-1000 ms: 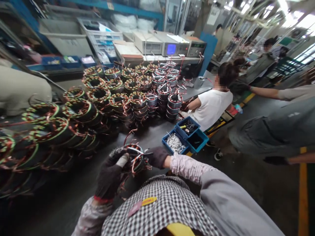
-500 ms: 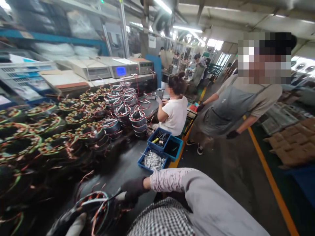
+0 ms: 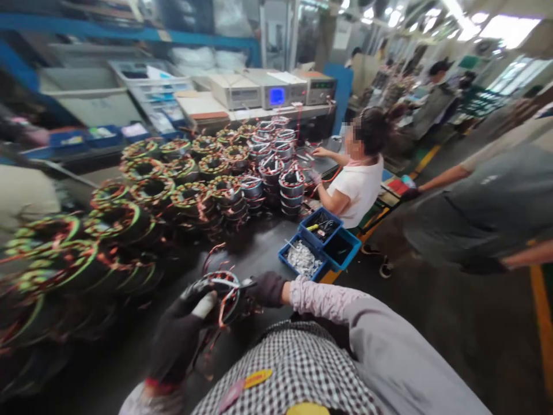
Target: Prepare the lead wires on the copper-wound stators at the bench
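Gripping a wound coil ring [image 3: 220, 294] at lower centre of the frame, both gloved hands close on it: left hand [image 3: 179, 337] underneath, right hand [image 3: 265, 288] at its right rim. Steady support likely keeps loose copper leads untangled above the worktop [image 3: 254, 245].

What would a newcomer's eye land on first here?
Probably the stacks of copper-wound stators that fill the dark bench, left and centre. Next, near the bottom, the left hand and right hand, both gloved, on one wound stator. Right of that sit blue bins at the bench edge, by a seated co-worker.
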`<state>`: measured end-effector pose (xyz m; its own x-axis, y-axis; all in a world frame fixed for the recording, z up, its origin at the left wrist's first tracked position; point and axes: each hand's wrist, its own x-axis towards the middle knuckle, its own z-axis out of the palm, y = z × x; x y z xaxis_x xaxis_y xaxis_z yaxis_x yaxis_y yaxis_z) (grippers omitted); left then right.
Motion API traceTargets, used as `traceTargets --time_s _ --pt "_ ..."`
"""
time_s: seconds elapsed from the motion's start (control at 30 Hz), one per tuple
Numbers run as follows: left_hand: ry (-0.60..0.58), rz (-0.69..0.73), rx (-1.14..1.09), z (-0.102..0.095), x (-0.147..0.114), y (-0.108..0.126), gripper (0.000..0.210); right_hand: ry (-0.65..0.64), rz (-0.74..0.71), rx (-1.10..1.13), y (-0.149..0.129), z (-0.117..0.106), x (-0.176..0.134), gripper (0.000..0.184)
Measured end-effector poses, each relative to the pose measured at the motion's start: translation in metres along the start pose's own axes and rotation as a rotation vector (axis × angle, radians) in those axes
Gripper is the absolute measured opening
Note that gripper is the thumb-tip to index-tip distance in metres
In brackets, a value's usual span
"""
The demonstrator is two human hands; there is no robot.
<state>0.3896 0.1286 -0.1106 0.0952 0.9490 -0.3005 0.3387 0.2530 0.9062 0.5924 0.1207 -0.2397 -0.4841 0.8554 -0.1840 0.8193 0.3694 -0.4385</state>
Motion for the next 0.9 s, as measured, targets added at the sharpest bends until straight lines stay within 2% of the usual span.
traceTargets --time_s 0.07,0.17,0.23,0.3,0.33,0.37,0.43,0.5,0.57,0.67,0.77,0.9 --pt "-0.043 -0.048 -0.115 0.000 0.004 -0.005 0.035 0.023 0.050 0.089 -0.002 0.003 0.006 0.012" --pt "-0.037 -0.081 -0.273 -0.003 0.005 -0.014 0.050 0.149 0.130 0.342 -0.003 0.004 -0.012 0.012" --pt "-0.003 -0.075 -0.402 -0.005 0.002 -0.018 0.053 0.348 0.172 0.642 -0.003 -0.003 -0.032 0.015" --pt "0.014 -0.038 -0.506 -0.004 0.000 -0.019 0.051 0.539 0.218 0.993 -0.006 -0.015 -0.045 0.029" --pt "-0.019 -0.024 -0.519 -0.003 -0.001 -0.019 0.048 0.577 0.218 1.121 -0.010 -0.023 -0.048 0.038" --pt "-0.066 -0.009 -0.521 0.000 -0.001 -0.018 0.045 0.598 0.213 1.181 -0.016 -0.031 -0.048 0.045" --pt "-0.158 0.018 -0.513 0.005 -0.001 -0.018 0.041 0.561 0.170 1.246 -0.036 -0.048 -0.044 0.053" --pt "-0.212 0.016 -0.521 0.009 -0.002 -0.018 0.041 0.503 0.116 1.253 -0.057 -0.061 -0.040 0.045" --pt "-0.252 -0.014 -0.523 0.008 -0.003 -0.020 0.044 0.465 0.105 1.264 -0.067 -0.063 -0.041 0.034" --pt "-0.250 -0.053 -0.506 0.000 -0.001 -0.026 0.050 0.559 0.227 1.371 -0.056 -0.043 -0.055 0.030" --pt "-0.134 -0.071 -0.528 -0.008 0.005 -0.035 0.059 0.695 0.418 1.480 -0.032 0.000 -0.070 0.026" --pt "-0.119 -0.091 -0.527 -0.006 0.010 -0.040 0.062 0.591 0.549 1.356 -0.021 0.059 -0.066 0.020"
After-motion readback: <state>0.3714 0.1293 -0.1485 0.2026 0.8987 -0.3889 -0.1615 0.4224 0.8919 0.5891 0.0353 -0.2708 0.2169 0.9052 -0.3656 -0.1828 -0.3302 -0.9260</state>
